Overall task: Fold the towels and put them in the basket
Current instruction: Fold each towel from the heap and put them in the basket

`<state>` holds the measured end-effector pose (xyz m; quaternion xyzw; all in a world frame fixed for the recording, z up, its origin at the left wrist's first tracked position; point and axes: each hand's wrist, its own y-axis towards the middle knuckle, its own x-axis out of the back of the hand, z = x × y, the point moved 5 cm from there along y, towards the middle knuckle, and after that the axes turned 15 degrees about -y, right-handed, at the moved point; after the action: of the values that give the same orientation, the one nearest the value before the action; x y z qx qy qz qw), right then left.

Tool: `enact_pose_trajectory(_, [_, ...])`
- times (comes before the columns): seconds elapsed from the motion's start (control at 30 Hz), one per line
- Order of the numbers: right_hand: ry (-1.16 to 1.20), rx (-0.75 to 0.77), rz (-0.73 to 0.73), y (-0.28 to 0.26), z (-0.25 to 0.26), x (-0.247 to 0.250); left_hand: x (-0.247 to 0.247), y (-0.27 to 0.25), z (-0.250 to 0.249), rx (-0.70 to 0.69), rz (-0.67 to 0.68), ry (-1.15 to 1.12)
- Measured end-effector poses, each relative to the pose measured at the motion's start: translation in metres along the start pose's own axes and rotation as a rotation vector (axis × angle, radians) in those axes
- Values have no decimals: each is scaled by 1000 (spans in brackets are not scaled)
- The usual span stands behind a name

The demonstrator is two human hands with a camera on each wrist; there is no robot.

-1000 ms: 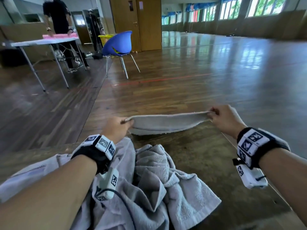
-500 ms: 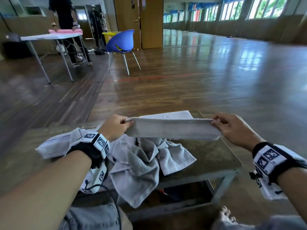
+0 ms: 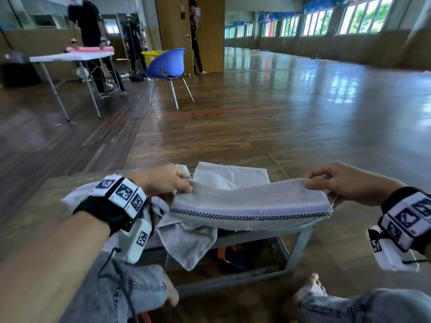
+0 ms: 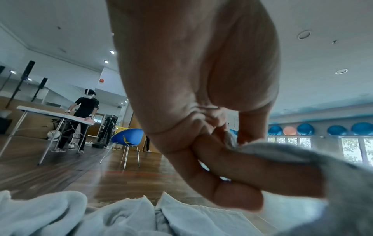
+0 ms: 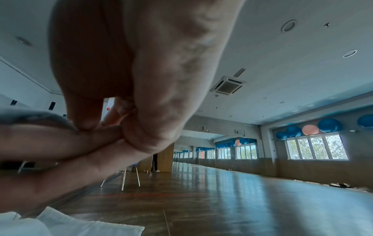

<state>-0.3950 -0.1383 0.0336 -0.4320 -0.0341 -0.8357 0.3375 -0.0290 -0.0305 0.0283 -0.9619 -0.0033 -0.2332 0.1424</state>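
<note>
Left hand [image 3: 169,180] and right hand [image 3: 342,183] each pinching an end of the folded grey terry towel with checked border [image 3: 249,203], held above the low counter [image 3: 35,206], crumpled grey towels [image 3: 186,238] left unfolded, no basket seen nearby.

Large gym or dance hall: polished wooden floor [image 3: 268,117] with a red court line [image 3: 224,111], mirrored wall [image 5: 232,153], long row of windows [image 3: 349,19], exercise balls [image 5: 329,125] shelved above them, ceiling air-conditioning unit [image 5: 228,87], folding table [image 3: 70,57], blue chair [image 3: 168,65].
</note>
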Motion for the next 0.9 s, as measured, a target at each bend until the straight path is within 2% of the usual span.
enact_pose_trajectory(0.07, [25, -18, -71, 12, -9, 1, 1, 14, 2, -11, -11, 12])
enact_pose_trajectory(0.27, [68, -100, -423, 92, -46, 8, 20, 99, 10, -78, -227, -18])
enact_pose_trajectory(0.4, [-61, -153, -564, 159, -60, 11, 39, 166, 18, -164, -395, 20])
enact_pose_trajectory(0.5, [-146, -202, -639, 210, -70, 12, 47, 215, 29, -171, -444, 61])
enact_pose_trajectory(0.6, [-207, -250, -620, 257, -85, 6, 51, 255, 44, -129, -477, 131])
enact_pose_trajectory(0.7, [-237, -292, -551, 294, -103, -7, 44, 289, 59, -63, -455, 212])
enact_pose_trajectory(0.83, [-312, -330, -484, 321, -120, -24, 31, 323, 83, -21, -419, 273])
enact_pose_trajectory(0.9, [-398, -312, -406, 328, -123, -34, 25, 331, 93, -12, -371, 307])
